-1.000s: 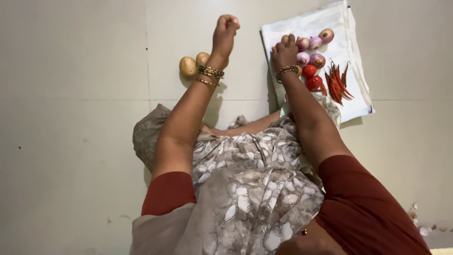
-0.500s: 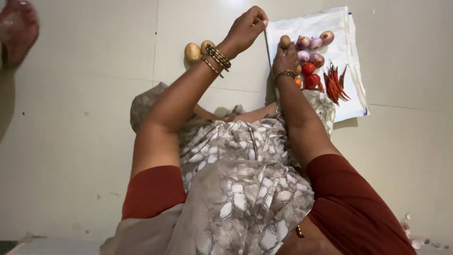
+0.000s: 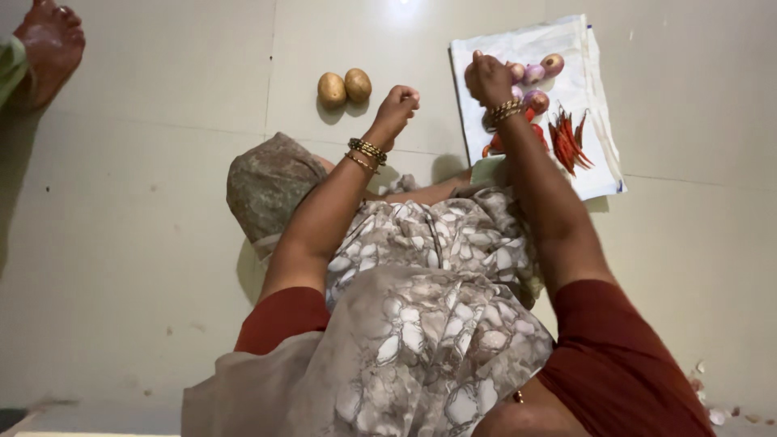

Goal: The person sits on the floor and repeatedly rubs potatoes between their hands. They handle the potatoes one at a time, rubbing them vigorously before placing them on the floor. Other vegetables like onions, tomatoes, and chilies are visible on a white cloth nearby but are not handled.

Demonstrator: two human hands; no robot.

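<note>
Both fists look clenched; my right hand grips something small I can't identify, my left hand nothing visible. The onions beside it seem firm, papery and slick, best cupped around the middle.

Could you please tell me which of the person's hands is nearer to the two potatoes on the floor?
Left. The left hand hangs just right of the potatoes; the right hand is farther off, over the white cloth.

Rust-red short sleeves, grey floral-print drape, gold bangles on both wrists.
</note>
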